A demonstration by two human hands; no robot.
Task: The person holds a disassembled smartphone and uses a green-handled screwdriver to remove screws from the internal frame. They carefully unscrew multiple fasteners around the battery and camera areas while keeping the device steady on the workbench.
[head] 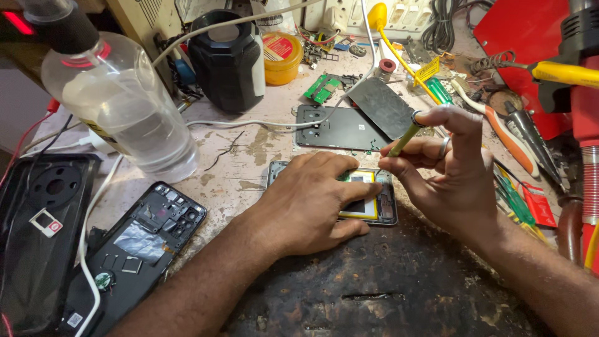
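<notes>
Two hands are busy mid-frame: the left hand point(306, 203) lies flat, fingers spread, pinning an opened phone point(374, 203) to the tabletop point(243, 162), while the right hand point(452, 168) has its fingers clenched round a slim yellow-green screwdriver point(405, 136). Phone's long axis runs left-right across the frame; the driver slants, tip down-left into the phone's upper edge, cap up-right. Risk as I see it: the tip skids and gouges the board or yellow-edged battery if the pinning hand eases. Further up sit a dark back cover point(340, 128) and, upper left, a clear bottle point(118, 100).
</notes>
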